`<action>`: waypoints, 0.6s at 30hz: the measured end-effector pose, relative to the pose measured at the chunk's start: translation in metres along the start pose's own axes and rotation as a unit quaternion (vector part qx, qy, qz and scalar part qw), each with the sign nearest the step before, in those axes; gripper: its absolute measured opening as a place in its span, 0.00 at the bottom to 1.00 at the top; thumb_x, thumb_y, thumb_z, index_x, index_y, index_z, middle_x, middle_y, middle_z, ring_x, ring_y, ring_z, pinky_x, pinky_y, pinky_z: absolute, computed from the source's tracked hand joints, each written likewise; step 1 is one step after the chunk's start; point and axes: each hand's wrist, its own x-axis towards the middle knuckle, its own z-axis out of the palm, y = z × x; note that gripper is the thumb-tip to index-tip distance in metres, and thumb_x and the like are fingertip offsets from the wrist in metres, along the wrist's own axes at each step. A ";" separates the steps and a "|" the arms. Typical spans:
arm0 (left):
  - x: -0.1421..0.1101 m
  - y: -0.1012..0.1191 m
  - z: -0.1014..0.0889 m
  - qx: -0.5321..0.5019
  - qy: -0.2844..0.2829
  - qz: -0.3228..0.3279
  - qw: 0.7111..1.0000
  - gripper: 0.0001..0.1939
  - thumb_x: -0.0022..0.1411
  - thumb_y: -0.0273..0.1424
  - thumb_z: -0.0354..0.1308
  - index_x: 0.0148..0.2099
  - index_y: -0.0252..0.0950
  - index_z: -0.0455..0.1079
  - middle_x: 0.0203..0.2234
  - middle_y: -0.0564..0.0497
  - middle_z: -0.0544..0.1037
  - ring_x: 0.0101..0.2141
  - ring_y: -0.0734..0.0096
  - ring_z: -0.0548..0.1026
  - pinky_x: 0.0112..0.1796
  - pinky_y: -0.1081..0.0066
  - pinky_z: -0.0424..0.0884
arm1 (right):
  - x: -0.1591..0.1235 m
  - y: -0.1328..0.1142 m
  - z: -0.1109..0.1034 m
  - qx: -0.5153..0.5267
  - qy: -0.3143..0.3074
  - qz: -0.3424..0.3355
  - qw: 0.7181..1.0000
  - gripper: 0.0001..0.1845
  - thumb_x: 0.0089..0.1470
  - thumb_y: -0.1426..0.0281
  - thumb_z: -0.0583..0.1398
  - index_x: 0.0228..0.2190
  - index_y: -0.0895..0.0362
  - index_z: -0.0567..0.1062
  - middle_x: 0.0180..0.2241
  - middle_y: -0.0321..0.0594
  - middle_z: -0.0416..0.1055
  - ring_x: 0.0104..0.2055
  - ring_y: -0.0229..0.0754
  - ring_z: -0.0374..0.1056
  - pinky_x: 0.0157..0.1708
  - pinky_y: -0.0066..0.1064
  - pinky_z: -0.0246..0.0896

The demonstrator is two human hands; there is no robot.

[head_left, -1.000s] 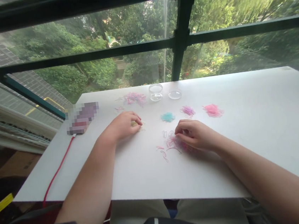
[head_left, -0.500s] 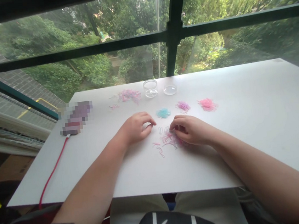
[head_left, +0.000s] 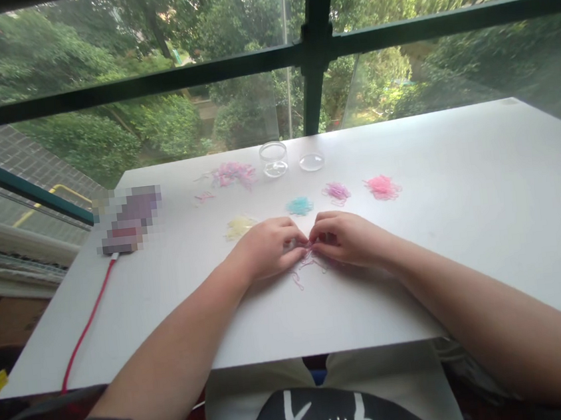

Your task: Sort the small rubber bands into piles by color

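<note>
My left hand (head_left: pixel 273 247) and my right hand (head_left: pixel 348 237) meet fingertip to fingertip over a loose pile of small pinkish elastic bands (head_left: pixel 307 260). Both are closed in a pinch, with pale pink loops at their fingertips; the exact bands gripped are too small to tell. Part of the pile is hidden under my right hand. Sorted heaps of bands lie just beyond: a yellow heap (head_left: pixel 239 227) by my left hand, a blue heap (head_left: pixel 300 206) past the fingertips, then a purple heap (head_left: pixel 337 192) and a pink heap (head_left: pixel 382 186) to the right.
At the back of the white table (head_left: pixel 476 216) stands a clear round container (head_left: pixel 274 160) beside its clear lid (head_left: pixel 311 161). A mixed pink and purple heap (head_left: pixel 234 174) lies left of them. On the left rests a blurred-out phone (head_left: pixel 131 219) with a red cable (head_left: pixel 89 323). Windows rise behind.
My hands have come together over the pile; my left hand moved right and closed. The yellow heap, earlier hidden behind my left hand, now shows. The view has tipped slightly.
</note>
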 end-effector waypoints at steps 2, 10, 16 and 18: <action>0.000 0.000 0.001 0.000 0.003 0.002 1.000 0.08 0.59 0.33 0.55 0.38 0.39 0.75 0.34 0.50 0.75 0.36 0.69 0.73 0.38 0.70 0.68 | 0.000 0.000 0.001 0.000 0.004 0.002 1.000 0.04 0.49 0.73 0.59 0.28 0.57 0.76 0.28 0.38 0.69 0.29 0.35 0.64 0.29 0.26 0.57; 0.002 0.001 0.004 -0.003 0.004 -0.001 1.000 0.06 0.58 0.30 0.55 0.34 0.38 0.74 0.31 0.51 0.75 0.34 0.71 0.72 0.35 0.72 0.67 | 0.000 -0.003 0.000 0.011 0.005 -0.004 1.000 0.04 0.48 0.75 0.59 0.27 0.57 0.74 0.27 0.37 0.69 0.28 0.35 0.63 0.29 0.25 0.56; 0.001 0.003 0.002 -0.032 0.016 -0.026 0.999 0.05 0.57 0.28 0.54 0.34 0.36 0.71 0.30 0.52 0.75 0.30 0.73 0.71 0.34 0.72 0.67 | 0.000 -0.004 -0.002 0.022 0.003 -0.004 1.000 0.04 0.47 0.76 0.58 0.26 0.58 0.72 0.27 0.37 0.68 0.28 0.34 0.62 0.28 0.25 0.55; 0.001 0.003 0.001 -0.050 0.021 -0.037 0.998 0.05 0.57 0.28 0.53 0.33 0.36 0.71 0.28 0.52 0.75 0.29 0.73 0.71 0.33 0.73 0.67 | 0.000 -0.004 -0.002 0.022 0.003 -0.007 1.000 0.03 0.47 0.76 0.58 0.26 0.58 0.72 0.26 0.37 0.68 0.28 0.34 0.61 0.28 0.25 0.55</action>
